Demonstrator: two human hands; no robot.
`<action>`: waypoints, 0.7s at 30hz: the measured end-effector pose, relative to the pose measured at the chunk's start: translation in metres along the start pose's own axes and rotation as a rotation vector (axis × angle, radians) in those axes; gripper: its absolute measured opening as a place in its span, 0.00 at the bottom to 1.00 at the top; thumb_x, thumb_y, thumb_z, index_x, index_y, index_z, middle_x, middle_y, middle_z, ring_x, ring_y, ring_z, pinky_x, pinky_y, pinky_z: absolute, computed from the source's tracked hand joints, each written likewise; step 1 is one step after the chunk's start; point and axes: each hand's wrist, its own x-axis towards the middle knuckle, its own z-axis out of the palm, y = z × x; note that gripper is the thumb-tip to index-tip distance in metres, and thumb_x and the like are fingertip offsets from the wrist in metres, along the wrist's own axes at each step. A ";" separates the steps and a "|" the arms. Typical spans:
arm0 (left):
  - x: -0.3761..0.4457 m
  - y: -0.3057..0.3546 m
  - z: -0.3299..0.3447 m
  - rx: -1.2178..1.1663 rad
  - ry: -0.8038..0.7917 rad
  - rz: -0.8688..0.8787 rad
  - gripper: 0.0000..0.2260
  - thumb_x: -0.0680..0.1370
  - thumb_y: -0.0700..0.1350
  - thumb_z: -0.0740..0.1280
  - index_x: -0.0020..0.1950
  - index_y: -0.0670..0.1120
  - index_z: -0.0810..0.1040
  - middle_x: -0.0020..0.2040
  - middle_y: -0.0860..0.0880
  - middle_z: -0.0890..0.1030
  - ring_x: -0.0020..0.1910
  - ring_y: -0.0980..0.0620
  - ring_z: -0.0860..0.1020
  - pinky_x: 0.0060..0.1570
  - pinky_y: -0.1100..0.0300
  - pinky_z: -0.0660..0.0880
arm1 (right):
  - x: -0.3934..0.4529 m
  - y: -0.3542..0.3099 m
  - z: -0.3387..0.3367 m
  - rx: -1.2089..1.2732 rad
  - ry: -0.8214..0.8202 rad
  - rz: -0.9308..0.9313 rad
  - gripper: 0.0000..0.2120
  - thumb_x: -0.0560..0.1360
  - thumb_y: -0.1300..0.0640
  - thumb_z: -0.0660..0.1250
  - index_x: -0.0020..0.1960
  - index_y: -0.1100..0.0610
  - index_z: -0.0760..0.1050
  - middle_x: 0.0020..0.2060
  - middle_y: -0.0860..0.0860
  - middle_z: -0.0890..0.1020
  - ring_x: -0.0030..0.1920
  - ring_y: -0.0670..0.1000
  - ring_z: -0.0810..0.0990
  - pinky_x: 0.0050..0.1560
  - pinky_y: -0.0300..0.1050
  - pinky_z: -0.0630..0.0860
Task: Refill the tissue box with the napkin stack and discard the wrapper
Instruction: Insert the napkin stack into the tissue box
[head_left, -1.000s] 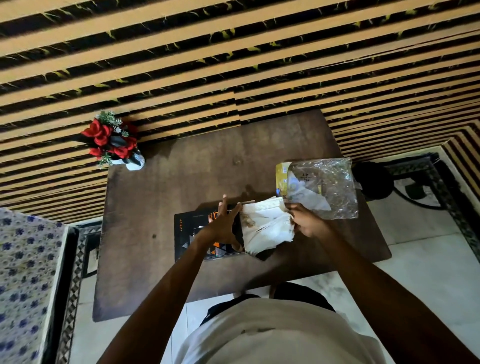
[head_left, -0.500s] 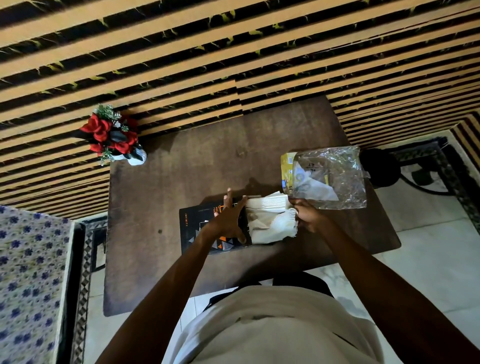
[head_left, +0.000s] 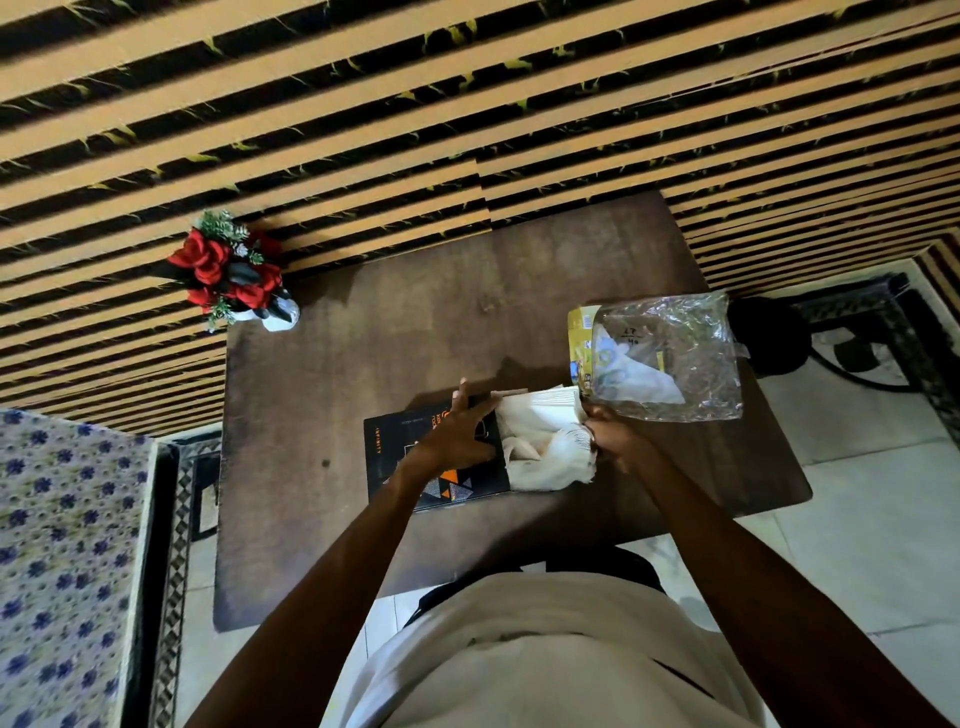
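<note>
A black tissue box (head_left: 400, 457) with orange and grey triangles lies flat on the brown table (head_left: 363, 364), its open end facing right. My left hand (head_left: 457, 436) presses on top of the box with fingers spread. A white napkin stack (head_left: 540, 441) sticks out of the box's right end, bent and fanned. My right hand (head_left: 613, 441) grips the stack's right edge. The clear plastic wrapper (head_left: 670, 358) with a yellow printed end lies on the table just beyond my right hand, holding nothing I can make out but a paper label.
A small white vase of red roses (head_left: 234, 270) stands at the table's far left corner. A striped wall runs behind the table. A blue-flowered cloth (head_left: 57, 561) lies left, and a dark round object (head_left: 769, 332) sits on the floor at right.
The napkin stack has gone deeper into the box's open end, pushed left by my right hand. My left hand stays on the box. The view has shifted slightly.
</note>
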 end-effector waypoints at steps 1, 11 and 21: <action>0.002 -0.001 0.005 -0.009 0.066 0.051 0.29 0.73 0.42 0.70 0.74 0.51 0.67 0.80 0.41 0.45 0.78 0.37 0.49 0.75 0.43 0.59 | -0.002 -0.002 -0.002 -0.029 -0.010 0.006 0.20 0.78 0.57 0.63 0.70 0.55 0.70 0.60 0.58 0.79 0.46 0.56 0.81 0.38 0.48 0.82; -0.006 -0.001 0.058 0.307 0.176 0.055 0.12 0.76 0.56 0.65 0.51 0.52 0.83 0.79 0.52 0.36 0.76 0.38 0.30 0.67 0.26 0.35 | -0.004 -0.005 -0.005 -0.015 0.014 -0.028 0.18 0.74 0.60 0.68 0.64 0.51 0.73 0.53 0.52 0.80 0.47 0.52 0.79 0.39 0.44 0.76; -0.010 0.018 0.060 0.157 0.333 -0.028 0.03 0.71 0.44 0.70 0.38 0.47 0.79 0.81 0.53 0.44 0.78 0.40 0.36 0.68 0.25 0.37 | 0.008 0.003 0.002 -0.101 0.059 -0.209 0.20 0.77 0.59 0.65 0.69 0.58 0.70 0.68 0.57 0.74 0.67 0.56 0.73 0.71 0.58 0.66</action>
